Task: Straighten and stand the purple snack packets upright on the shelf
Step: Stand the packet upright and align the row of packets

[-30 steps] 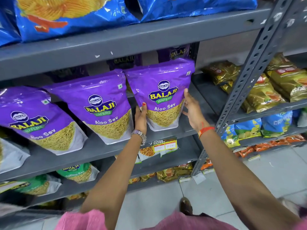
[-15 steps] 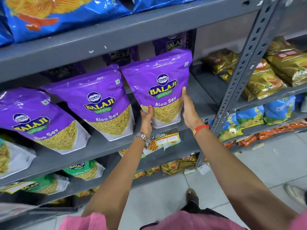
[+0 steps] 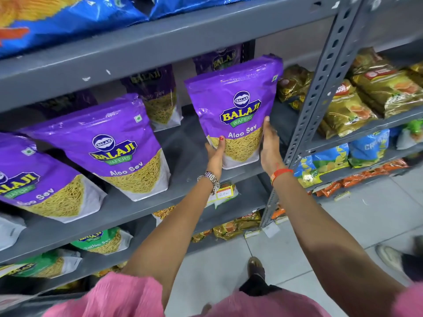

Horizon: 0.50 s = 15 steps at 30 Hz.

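A purple Balaji Aloo Sev packet (image 3: 238, 104) stands upright at the right end of the grey shelf (image 3: 187, 179), close to the perforated upright post. My left hand (image 3: 215, 154) grips its lower left edge and my right hand (image 3: 269, 145) presses its right side. Two more purple packets lean in a row to the left: a middle one (image 3: 114, 145) and a far left one (image 3: 34, 179). Behind them stand further purple packets (image 3: 155, 94), partly hidden.
The grey post (image 3: 320, 88) bounds the shelf on the right. Gold snack packs (image 3: 366, 94) fill the neighbouring rack. Blue packets (image 3: 68, 14) lie on the shelf above, green ones (image 3: 103, 241) below. A bare gap of shelf lies between the held packet and the middle one.
Both hands slid the rightmost packet to the right and tilted it more upright, which opened a gap beside the middle packet. The camera moved closer.
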### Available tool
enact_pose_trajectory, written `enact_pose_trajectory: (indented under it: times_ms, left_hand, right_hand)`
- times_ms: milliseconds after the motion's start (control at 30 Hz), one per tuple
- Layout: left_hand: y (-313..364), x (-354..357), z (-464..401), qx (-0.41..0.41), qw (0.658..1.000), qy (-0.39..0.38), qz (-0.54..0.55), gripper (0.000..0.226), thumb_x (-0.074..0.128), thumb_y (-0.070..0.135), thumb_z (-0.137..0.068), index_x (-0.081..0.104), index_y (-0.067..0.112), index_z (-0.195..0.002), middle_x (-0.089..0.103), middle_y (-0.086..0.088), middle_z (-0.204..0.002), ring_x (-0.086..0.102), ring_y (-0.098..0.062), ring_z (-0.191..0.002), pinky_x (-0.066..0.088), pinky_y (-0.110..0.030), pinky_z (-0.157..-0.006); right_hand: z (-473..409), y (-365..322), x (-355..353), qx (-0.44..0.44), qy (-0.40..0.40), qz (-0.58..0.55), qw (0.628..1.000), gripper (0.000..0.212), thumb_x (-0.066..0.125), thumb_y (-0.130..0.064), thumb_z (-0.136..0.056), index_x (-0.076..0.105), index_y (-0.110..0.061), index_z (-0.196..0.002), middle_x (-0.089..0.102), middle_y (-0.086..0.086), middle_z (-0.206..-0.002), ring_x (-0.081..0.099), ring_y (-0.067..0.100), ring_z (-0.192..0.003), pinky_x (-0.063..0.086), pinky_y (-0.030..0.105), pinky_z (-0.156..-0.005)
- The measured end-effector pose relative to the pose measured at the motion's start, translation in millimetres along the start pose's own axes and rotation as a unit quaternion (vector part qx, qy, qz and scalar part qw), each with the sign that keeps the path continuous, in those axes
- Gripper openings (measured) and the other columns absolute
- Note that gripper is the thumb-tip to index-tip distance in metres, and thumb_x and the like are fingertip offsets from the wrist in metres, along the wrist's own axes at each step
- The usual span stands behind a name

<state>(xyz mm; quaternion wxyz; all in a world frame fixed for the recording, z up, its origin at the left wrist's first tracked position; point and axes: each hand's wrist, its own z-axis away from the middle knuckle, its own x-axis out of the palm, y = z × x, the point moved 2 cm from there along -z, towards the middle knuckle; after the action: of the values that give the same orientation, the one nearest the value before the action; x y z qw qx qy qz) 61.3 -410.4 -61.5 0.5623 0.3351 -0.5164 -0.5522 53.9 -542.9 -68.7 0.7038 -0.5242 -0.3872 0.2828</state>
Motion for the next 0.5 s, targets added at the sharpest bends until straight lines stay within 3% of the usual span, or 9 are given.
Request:
enact_pose_trajectory:
  times_ms: [100,200,267,333,400,433,500]
  left_hand:
    - [2,6,-3,-0.002,1.0,0.011,-0.011,0.046,0.059,0.035,-0.082,0.029,0.015,-0.111,0.045,-0.015,-0.136,0.05,-0.021,-0.114,0.039,-0.04,-0.105]
    - [2,-7,0,0.033,0.99,0.075,-0.115,0.07,0.059,0.042,-0.078,0.032,0.005,-0.13,0.034,-0.018,-0.143,0.039,-0.027,-0.129,0.032,-0.041,-0.111]
    - [4,-20,13,0.078,0.979,0.101,-0.158,0.063,0.056,0.031,-0.085,0.029,0.006,-0.136,0.027,-0.014,-0.147,0.03,-0.024,-0.135,0.025,-0.034,-0.113]
    - [1,-39,28,0.144,0.965,0.084,-0.203,0.052,0.055,0.025,-0.086,0.037,0.007,-0.132,0.036,-0.013,-0.141,0.035,-0.021,-0.13,0.027,-0.024,-0.107]
    - [-5,-66,45,0.19,0.956,0.083,-0.209,0.042,0.053,0.027,-0.083,0.049,0.008,-0.121,0.048,-0.01,-0.125,0.049,-0.012,-0.113,0.037,-0.012,-0.093]
    - [-8,-82,54,0.202,0.954,0.106,-0.194,0.037,0.052,0.028,-0.082,0.053,0.009,-0.114,0.049,-0.008,-0.116,0.052,-0.003,-0.1,0.04,-0.006,-0.083]
    - [-10,-117,69,0.221,0.945,0.197,-0.139,0.032,0.052,0.032,-0.079,0.052,0.01,-0.102,0.048,-0.009,-0.104,0.05,0.001,-0.083,0.04,-0.009,-0.072]
  right_hand:
    - [-9,6,-6,0.004,0.026,-0.012,1.0,0.049,0.046,-0.052,-0.089,0.059,-0.013,-0.115,0.064,0.012,-0.124,0.062,0.021,-0.109,0.052,0.038,-0.095]
    - [2,17,-7,0.004,0.096,-0.052,0.994,0.05,0.052,-0.038,-0.091,0.047,-0.005,-0.128,0.058,0.015,-0.131,0.059,0.021,-0.111,0.052,0.026,-0.084]
    - [24,24,-2,-0.045,0.161,-0.045,0.985,0.048,0.052,-0.032,-0.093,0.042,-0.006,-0.132,0.052,0.011,-0.137,0.054,0.014,-0.115,0.047,0.009,-0.08]
    - [51,33,8,-0.111,0.205,-0.04,0.972,0.044,0.05,-0.023,-0.094,0.04,-0.003,-0.132,0.048,0.011,-0.136,0.051,0.004,-0.11,0.045,0.0,-0.075]
    - [77,51,24,-0.158,0.228,-0.016,0.961,0.028,0.052,-0.017,-0.093,0.05,-0.006,-0.118,0.054,0.011,-0.121,0.056,0.003,-0.103,0.051,0.012,-0.081]
    - [89,58,35,-0.17,0.23,0.0,0.958,0.017,0.053,-0.016,-0.09,0.054,-0.012,-0.107,0.057,0.009,-0.114,0.058,0.012,-0.103,0.053,0.025,-0.085]
    - [109,69,61,-0.169,0.204,0.019,0.964,0.01,0.054,-0.015,-0.086,0.055,-0.024,-0.09,0.058,0.007,-0.101,0.058,0.023,-0.096,0.05,0.035,-0.087]
